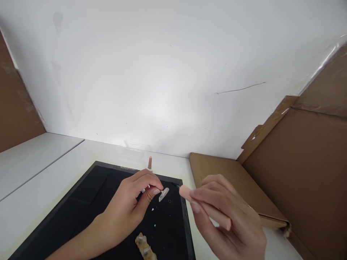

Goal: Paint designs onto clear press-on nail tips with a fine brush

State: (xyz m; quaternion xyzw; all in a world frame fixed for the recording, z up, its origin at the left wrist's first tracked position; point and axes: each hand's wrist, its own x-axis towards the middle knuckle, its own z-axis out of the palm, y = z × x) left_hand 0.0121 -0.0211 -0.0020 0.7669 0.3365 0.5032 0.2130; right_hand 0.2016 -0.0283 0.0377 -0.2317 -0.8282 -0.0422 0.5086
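Observation:
My left hand point(130, 209) pinches a small clear false nail point(163, 194) between thumb and forefinger, held above a black mat point(81, 209). My right hand point(227, 220) grips a pink brush handle point(206, 213) whose thin dark tip point(175, 185) points at the nail, a short gap apart. A small pink-capped bottle point(150, 163) stands upright at the mat's far edge, just behind my left hand.
A lumpy beige strip with small clear pieces on it point(145, 247) lies on the mat near the bottom edge. White specks dot the mat. A flat cardboard sheet point(238, 180) lies on the white table point(40, 162) at right; cardboard panels stand at both sides.

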